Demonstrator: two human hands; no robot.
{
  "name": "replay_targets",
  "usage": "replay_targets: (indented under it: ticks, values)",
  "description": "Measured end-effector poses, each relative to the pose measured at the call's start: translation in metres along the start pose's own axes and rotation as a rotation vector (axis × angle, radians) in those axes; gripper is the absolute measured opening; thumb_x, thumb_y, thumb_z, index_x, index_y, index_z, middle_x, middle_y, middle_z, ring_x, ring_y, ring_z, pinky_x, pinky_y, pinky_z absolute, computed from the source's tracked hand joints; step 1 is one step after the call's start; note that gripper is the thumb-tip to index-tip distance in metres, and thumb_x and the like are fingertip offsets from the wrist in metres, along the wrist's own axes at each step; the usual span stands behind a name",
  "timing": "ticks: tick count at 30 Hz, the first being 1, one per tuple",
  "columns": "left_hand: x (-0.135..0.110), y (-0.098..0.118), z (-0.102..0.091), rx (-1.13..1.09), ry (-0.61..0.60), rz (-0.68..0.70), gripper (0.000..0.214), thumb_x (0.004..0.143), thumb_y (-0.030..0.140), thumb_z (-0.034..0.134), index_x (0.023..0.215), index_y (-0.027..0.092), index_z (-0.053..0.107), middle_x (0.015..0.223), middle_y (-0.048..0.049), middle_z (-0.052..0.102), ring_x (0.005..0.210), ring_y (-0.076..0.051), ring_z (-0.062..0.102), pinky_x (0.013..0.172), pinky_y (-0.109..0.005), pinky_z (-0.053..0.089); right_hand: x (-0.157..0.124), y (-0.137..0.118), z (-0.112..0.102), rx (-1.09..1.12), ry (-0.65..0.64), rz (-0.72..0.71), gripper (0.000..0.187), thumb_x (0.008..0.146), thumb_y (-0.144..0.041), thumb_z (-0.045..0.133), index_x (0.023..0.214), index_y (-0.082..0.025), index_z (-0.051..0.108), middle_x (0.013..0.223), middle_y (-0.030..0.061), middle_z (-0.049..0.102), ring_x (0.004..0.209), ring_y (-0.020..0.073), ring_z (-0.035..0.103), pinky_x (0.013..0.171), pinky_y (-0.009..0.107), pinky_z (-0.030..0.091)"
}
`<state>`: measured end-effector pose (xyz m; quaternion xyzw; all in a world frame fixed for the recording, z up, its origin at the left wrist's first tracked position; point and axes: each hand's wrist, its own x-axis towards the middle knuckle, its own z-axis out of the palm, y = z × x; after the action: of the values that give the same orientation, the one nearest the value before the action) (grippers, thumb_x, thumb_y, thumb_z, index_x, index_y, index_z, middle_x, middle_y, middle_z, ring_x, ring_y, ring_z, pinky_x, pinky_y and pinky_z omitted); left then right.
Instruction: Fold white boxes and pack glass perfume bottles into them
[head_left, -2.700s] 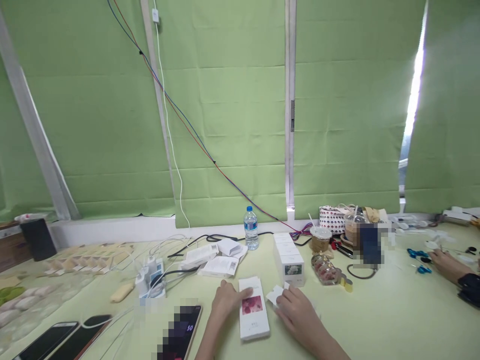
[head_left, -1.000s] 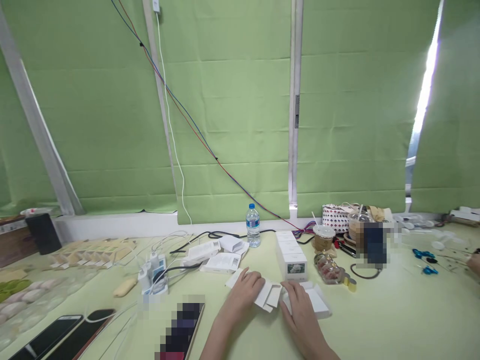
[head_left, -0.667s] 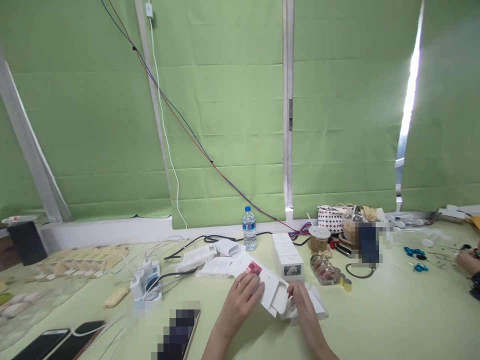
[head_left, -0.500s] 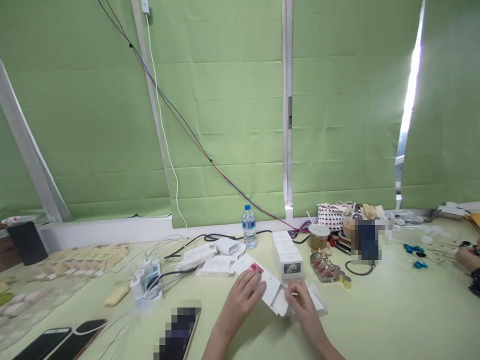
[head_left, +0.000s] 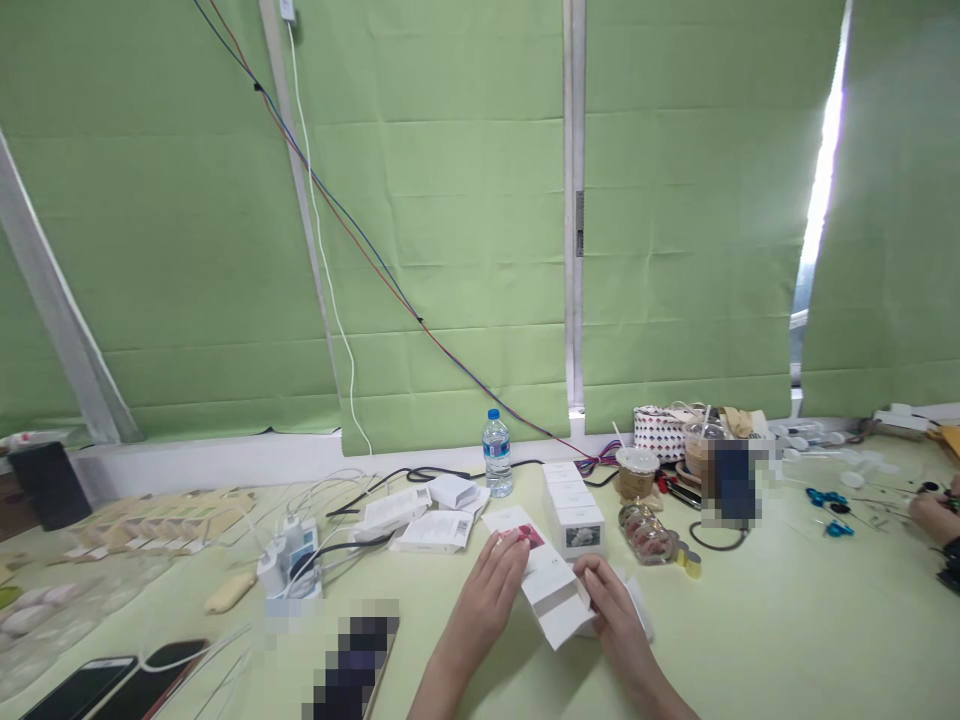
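A small white cardboard box with a pink-red print is between my hands, its near end open and a flap sticking out toward me. My left hand grips its left side, fingers over the print. On the right, my right hand holds the edge by the open end, fingers bent. Part of another white piece shows behind the right hand, its kind unclear. Just beyond stands a row of white boxes, the front one with a dark flower picture. Several flat white cartons lie to the left.
A water bottle stands behind. To the right are a clear pack, yellow tape rolls, a drink cup and blue-handled scissors. A power strip with cables and phones lie left. Another person's hand is far right.
The box in my hands has turned so that its open end now faces me more, the opening wider. My right hand has shifted slightly right along its edge.
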<state>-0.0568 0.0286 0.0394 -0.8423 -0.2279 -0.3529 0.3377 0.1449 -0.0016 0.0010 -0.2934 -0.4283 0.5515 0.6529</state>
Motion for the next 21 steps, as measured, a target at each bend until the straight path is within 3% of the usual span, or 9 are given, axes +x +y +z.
replay_targets:
  ticks: [4,8,13,17,21]
  values:
    - [0.003,0.002,0.0,-0.011,-0.001,0.015,0.049,0.097,0.005,0.032,0.145,0.008,0.025,0.127,-0.014,0.063,0.133,-0.024,0.043,0.108,-0.049,0.04,0.001,0.004,-0.004,0.005,-0.011,-0.026,0.039,0.073,-0.055,0.068,0.1,-0.028,0.061,0.083,0.0008,0.06,0.068,0.0169,0.054,0.054,0.022,0.041]
    - [0.002,0.002,-0.001,-0.004,-0.035,-0.004,0.048,0.097,0.008,0.034,0.145,0.011,0.027,0.131,-0.0125,0.06,0.132,-0.022,0.044,0.108,-0.048,0.038,0.001,0.006,-0.011,-0.104,-0.123,-0.031,0.046,0.069,-0.058,0.071,0.106,-0.03,0.067,0.106,0.0047,0.059,0.082,0.0214,0.057,0.063,0.026,0.045]
    - [-0.008,0.004,0.003,0.007,0.06,-0.134,0.049,0.095,0.006,0.04,0.141,0.022,0.039,0.124,-0.0096,0.066,0.104,-0.019,0.061,0.09,-0.035,0.05,-0.001,0.004,-0.013,-0.197,-0.186,-0.061,0.037,0.072,-0.054,0.071,0.101,-0.031,0.072,0.104,0.0038,0.055,0.082,0.0202,0.054,0.065,0.026,0.044]
    - [-0.01,0.006,0.006,-0.248,-0.038,-0.223,0.051,0.093,0.006,0.037,0.141,0.024,0.038,0.133,-0.0119,0.058,0.107,-0.02,0.06,0.083,-0.033,0.054,0.001,0.004,-0.013,-0.235,-0.143,-0.079,0.039,0.074,-0.055,0.068,0.104,-0.031,0.072,0.101,0.0035,0.055,0.074,0.0171,0.051,0.063,0.026,0.044]
    - [-0.004,0.014,0.003,-0.604,-0.122,-0.415,0.044,0.094,0.023,0.04,0.138,0.027,0.043,0.146,-0.0131,0.038,0.128,-0.029,0.046,0.098,-0.046,0.048,0.002,0.001,-0.012,-0.281,-0.09,-0.094,0.037,0.076,-0.053,0.066,0.106,-0.031,0.072,0.095,0.0028,0.055,0.073,0.0172,0.05,0.065,0.027,0.045]
